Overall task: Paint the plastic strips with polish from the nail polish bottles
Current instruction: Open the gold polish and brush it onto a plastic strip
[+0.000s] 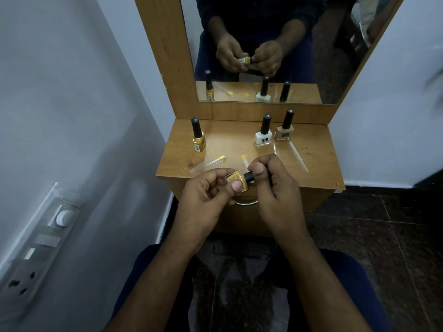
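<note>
Just above the table's point(318, 164) near edge, the left hand point(206, 197) grips a yellow bottle point(237, 179) lying on its side, long axis running left to right. Its black cap point(249, 176) points right, pinched by the right hand point(275, 185). The nearest strips point(208, 162) lie just beyond, tips already yellow.

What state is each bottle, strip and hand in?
Held gold bottle: tilted sideways, cap on.
Gold bottle: upright, capped.
White bottle: upright, capped.
Beige bottle: upright, capped.
Yellow-tipped strip: lying flat.
Left hand: grips held bottle.
Right hand: grips its cap.
</note>
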Action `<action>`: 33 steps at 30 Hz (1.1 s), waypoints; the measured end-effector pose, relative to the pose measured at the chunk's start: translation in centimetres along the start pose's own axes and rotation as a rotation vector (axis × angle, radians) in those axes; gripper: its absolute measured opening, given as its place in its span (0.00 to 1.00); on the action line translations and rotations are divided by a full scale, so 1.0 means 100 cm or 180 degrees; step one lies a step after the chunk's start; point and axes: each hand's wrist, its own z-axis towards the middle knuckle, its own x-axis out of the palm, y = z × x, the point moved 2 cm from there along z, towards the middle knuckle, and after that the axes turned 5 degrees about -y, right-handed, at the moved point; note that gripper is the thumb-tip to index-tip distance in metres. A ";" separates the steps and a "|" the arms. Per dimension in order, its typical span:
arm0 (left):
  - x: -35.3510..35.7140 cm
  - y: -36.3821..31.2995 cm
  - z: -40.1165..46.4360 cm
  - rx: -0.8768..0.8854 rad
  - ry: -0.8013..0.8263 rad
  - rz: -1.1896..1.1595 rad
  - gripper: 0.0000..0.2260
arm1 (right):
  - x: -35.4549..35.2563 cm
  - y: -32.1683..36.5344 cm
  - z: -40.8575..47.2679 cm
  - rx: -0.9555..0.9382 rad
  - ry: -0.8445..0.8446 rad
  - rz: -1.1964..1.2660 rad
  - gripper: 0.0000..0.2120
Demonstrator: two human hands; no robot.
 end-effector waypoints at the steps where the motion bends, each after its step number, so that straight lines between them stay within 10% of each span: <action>1: 0.000 0.002 0.000 0.0047 -0.0032 0.0083 0.10 | 0.000 -0.001 0.000 0.0019 0.0003 -0.0037 0.09; 17: 0.004 -0.009 -0.008 0.0717 -0.0589 0.0987 0.11 | 0.004 -0.004 0.000 0.0548 -0.0243 0.0230 0.05; 33: 0.014 -0.006 0.004 0.1039 -0.0249 0.1662 0.24 | 0.009 0.009 0.024 -0.0461 -0.0575 -0.0341 0.10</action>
